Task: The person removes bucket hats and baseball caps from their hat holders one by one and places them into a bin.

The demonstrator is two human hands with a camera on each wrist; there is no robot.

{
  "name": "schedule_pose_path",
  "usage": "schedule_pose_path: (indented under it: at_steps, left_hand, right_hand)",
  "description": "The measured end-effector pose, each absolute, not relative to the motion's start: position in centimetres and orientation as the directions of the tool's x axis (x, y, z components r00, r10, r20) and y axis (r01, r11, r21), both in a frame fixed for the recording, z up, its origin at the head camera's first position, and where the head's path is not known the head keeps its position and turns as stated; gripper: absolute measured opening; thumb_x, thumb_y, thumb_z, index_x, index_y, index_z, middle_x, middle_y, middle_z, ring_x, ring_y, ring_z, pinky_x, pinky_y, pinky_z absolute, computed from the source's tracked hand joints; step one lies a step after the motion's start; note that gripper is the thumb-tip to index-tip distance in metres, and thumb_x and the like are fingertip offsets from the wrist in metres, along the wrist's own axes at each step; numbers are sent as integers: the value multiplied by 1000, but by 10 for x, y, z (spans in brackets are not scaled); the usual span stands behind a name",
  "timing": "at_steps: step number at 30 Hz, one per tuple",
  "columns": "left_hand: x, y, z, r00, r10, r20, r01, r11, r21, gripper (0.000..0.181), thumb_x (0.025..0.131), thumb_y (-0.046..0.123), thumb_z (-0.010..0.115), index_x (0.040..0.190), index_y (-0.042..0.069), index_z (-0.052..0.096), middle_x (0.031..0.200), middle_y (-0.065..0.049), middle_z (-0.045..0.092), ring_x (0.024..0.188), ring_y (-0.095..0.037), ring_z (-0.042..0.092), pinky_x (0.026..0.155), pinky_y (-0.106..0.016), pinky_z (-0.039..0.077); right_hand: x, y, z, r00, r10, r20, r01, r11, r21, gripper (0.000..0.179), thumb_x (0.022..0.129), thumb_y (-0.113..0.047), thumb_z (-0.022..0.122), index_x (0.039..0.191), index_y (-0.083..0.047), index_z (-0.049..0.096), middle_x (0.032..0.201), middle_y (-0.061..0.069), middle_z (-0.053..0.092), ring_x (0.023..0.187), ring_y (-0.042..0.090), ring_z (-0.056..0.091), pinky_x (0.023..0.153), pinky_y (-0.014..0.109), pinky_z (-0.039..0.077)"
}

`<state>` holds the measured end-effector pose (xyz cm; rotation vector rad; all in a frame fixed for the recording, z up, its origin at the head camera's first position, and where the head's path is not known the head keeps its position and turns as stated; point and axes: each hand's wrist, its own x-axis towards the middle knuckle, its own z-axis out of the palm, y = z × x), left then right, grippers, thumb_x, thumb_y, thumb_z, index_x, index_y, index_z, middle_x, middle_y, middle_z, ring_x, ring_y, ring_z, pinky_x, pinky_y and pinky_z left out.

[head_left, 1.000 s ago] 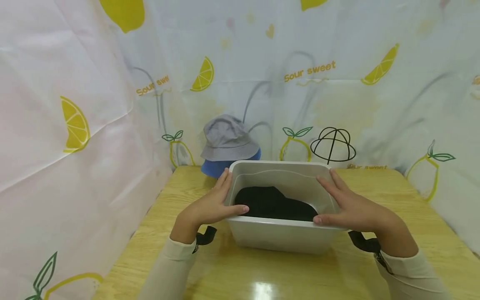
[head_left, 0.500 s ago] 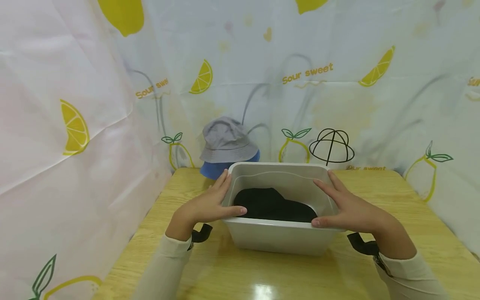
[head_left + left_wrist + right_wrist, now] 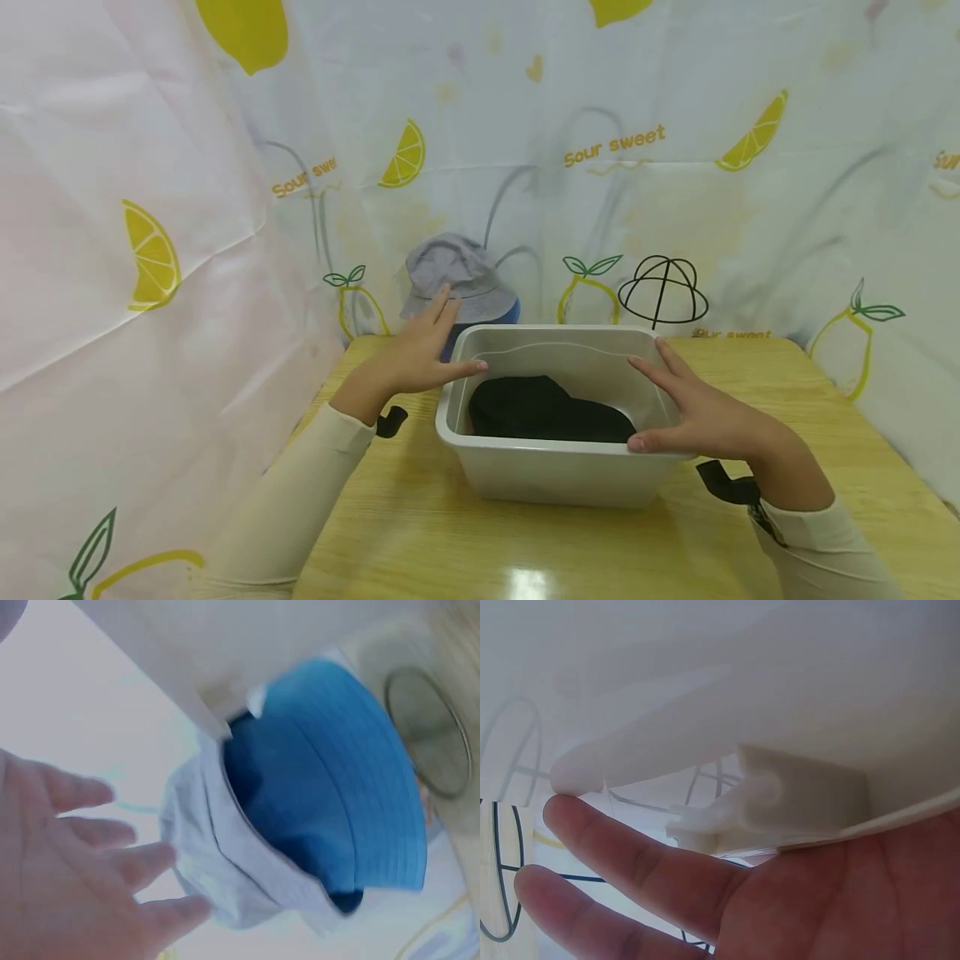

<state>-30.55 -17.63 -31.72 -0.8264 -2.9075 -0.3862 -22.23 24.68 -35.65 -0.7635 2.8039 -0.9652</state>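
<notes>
A light grey plastic bin (image 3: 555, 475) stands on the table with a black cap (image 3: 517, 407) lying inside. My right hand (image 3: 708, 412) rests at its right side, thumb on the front rim; in the right wrist view its straight fingers (image 3: 637, 855) lie along the outer wall. My left hand (image 3: 408, 350) is raised over the bin's left rim, fingers spread and holding nothing. Behind it, a grey bucket hat (image 3: 465, 279) sits over a blue bucket hat (image 3: 510, 315). The left wrist view shows the blue hat's brim (image 3: 382, 802) from below, with my fingertips close to the grey one.
A black wire hat stand (image 3: 665, 292) rises behind the bin at right. A wire ring (image 3: 427, 731) lies on the table near the hats in the left wrist view. Lemon-printed cloth (image 3: 480, 125) hangs behind and at the sides of the wooden table (image 3: 420, 533).
My left hand has let go of the bin's left side and moved up and forward, now overlapping the grey hat's brim. The bin and my right hand have stayed in place.
</notes>
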Motion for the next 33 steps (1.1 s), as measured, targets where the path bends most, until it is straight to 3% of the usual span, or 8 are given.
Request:
schedule_pose_path:
  at_steps: [7,15,24,33]
  left_hand:
    - [-331,-178,-298,-855,472,214,498,863,84,122,87,83,53,166,2,8,174,-20,-2,161,-37,6,124,-66,17]
    - [-341,-173,-282,-868,455,200,468,883,23,121,88,80,56,166,2,8,173,-22,-4,161,-38,3,122,-72,10]
    - [-361,-169,-276,-885,411,219,408,911,-59,116,89,78,58,167,9,8,173,-20,-8,160,-42,4,118,-76,17]
    - [-388,-169,-274,-904,346,252,357,934,-2,115,87,76,63,168,13,10,172,-16,-18,159,-45,3,118,-78,13]
  right_hand:
    - [-221,247,-357,-873,-480,86,-429,673,-603,107,84,-50,84,167,-26,20,173,9,-19,155,55,4,108,78,29]
    - [-220,246,-356,-873,-481,74,-420,667,-616,107,85,-48,83,167,-24,20,173,10,-19,155,56,2,107,80,27]
    - [-221,247,-356,-873,-482,74,-423,673,-607,106,85,-49,83,167,-24,20,173,10,-19,155,56,3,107,80,28]
    - [-221,247,-357,-871,-485,81,-425,661,-618,106,85,-47,83,167,-23,20,173,10,-20,155,56,2,107,80,27]
